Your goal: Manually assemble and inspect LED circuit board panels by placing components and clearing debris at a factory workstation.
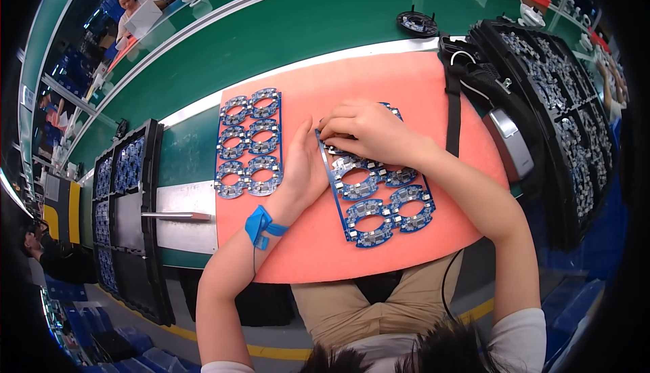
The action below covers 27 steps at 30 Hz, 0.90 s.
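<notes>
- While a black tray (130,218) stands at left, probably for easy reach, the left circuit panel (264,123) lies flat on the pink mat (318,76), perhaps for cushioning.
- Loosely open, the left hand (306,170) lies along the left edge of the right circuit panel (389,223) on that mat, seemingly steadying it.
- Half-curled, the right hand (369,131) covers that panel's far end; I can't tell whether its fingers grip anything.

The upper section of the right-hand blue circuit-board panel with ring-shaped cutouts (391,217) is covered by the bare right hand (369,129). The bare left hand's (305,166) fingers are largely hidden. The white fabric right sleeve (521,339) is cut off below.
</notes>
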Each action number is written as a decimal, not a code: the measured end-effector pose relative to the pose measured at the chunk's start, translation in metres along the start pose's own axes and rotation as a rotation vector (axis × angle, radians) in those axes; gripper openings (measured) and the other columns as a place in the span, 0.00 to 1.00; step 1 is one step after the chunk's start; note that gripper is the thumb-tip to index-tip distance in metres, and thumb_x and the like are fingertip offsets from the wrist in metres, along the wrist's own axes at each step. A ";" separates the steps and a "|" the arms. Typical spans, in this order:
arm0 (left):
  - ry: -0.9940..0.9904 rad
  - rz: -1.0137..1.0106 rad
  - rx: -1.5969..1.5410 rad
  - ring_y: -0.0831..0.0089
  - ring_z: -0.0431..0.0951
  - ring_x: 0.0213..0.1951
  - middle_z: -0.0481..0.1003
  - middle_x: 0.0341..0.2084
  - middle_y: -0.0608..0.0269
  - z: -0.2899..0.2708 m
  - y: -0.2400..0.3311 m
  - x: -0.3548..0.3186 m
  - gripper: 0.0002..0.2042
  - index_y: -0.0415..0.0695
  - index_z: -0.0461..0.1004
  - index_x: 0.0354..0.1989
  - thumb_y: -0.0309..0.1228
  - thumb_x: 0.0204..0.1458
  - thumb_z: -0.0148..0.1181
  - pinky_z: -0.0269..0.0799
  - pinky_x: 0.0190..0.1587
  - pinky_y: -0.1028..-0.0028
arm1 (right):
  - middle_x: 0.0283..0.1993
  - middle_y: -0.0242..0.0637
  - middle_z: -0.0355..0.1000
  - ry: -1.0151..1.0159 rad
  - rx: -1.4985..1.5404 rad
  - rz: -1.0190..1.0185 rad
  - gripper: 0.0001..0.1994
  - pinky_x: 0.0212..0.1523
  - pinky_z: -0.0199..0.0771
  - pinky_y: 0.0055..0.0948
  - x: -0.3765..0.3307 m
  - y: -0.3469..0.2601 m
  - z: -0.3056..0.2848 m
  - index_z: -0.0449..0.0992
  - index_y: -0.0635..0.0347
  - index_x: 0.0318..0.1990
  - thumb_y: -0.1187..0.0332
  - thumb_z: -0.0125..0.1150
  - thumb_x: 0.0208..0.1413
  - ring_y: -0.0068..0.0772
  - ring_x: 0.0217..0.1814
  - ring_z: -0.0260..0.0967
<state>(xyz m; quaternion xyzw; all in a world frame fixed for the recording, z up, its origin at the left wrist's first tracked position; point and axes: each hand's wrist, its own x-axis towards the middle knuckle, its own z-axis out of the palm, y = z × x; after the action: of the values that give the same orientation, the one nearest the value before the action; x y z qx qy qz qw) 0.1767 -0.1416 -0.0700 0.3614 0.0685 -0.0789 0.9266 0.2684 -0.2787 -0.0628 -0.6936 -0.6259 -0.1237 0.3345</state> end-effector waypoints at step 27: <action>-0.020 -0.030 -0.007 0.55 0.70 0.54 0.68 0.50 0.43 -0.003 0.002 0.003 0.29 0.29 0.55 0.58 0.46 0.63 0.26 0.65 0.59 0.54 | 0.36 0.41 0.75 -0.122 0.189 0.351 0.10 0.38 0.74 0.34 0.003 -0.001 -0.033 0.74 0.64 0.40 0.69 0.60 0.51 0.41 0.38 0.74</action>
<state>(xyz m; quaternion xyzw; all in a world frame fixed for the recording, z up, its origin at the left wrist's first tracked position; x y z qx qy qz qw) 0.1795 -0.1381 -0.0714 0.3561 0.0650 -0.0959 0.9272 0.2764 -0.2963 -0.0363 -0.7637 -0.5235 0.0378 0.3758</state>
